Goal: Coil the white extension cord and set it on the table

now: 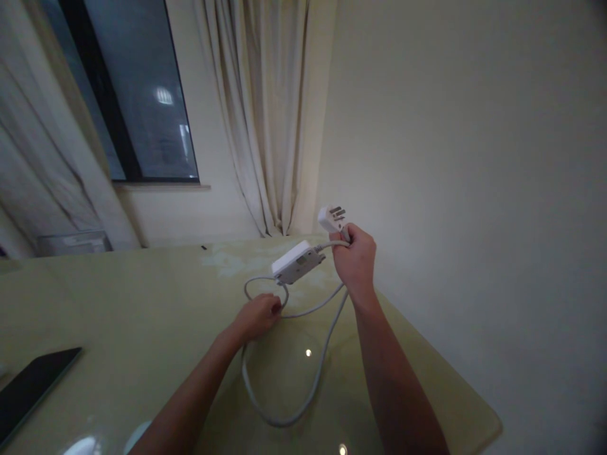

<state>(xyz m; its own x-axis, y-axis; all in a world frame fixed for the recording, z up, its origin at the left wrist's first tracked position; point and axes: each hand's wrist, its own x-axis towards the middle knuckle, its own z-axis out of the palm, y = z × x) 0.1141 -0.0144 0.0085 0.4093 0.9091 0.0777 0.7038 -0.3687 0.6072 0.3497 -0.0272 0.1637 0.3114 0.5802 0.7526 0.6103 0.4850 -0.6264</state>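
My right hand (355, 258) is closed around a grey-white cord just below its plug (332, 218), whose metal prongs point up and to the right. A white power strip (298, 261) hangs tilted to the left of that hand, joined to the cord at its right end. My left hand (260, 316) is lower and nearer, its fingers closed on the cord (310, 397). From there the cord makes a small loop beneath the strip and a large loop that droops toward me between both forearms. The left fingertips are partly hidden.
A glossy pale yellow-green table (156, 303) spreads under my arms, its right edge by the wall (465, 189). A dark flat device (35, 392) lies at the near left. Beyond the table are curtains (260, 114), a window (137, 95) and a small dark object (203, 248) near the far edge.
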